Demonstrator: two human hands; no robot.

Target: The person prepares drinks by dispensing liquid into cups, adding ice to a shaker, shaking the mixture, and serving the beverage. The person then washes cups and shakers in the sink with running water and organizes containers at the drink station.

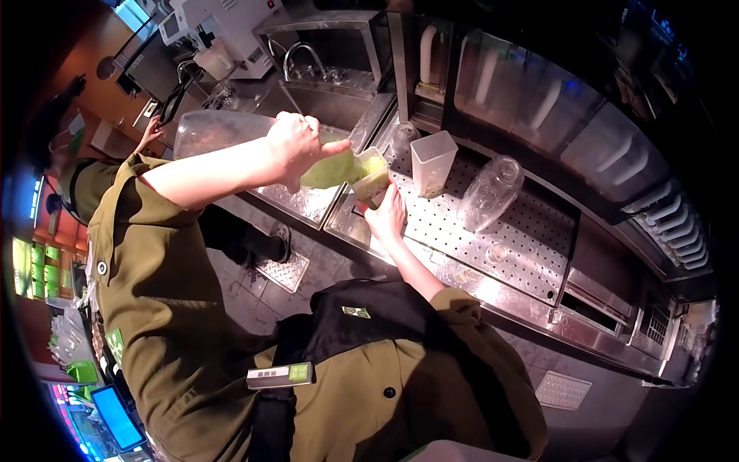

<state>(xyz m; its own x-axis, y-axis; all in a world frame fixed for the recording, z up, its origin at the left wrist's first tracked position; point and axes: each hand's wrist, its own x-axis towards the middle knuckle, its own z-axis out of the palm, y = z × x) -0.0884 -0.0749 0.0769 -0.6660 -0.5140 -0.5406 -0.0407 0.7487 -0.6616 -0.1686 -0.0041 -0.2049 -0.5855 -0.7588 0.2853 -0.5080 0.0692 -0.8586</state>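
Observation:
My left hand (296,146) is closed on a large clear plastic pitcher (219,132), tilted nearly on its side, with green liquid (327,171) at its lower end. That end is at the mouth of a smaller clear square container (372,175), which has green contents inside. My right hand (386,214) grips this container from the near side, low over the counter edge. My left forearm and hand cover part of the pitcher. Just to the right, a frosted square container (433,163) stands on the perforated metal drain tray (531,239).
A clear ribbed jar (493,192) and a smaller clear vessel (403,137) are on the tray. Behind are a sink (331,108) with a faucet (302,58) and a white machine (235,35). Another person's hand (150,132) shows at far left. Handled containers (670,223) line the right.

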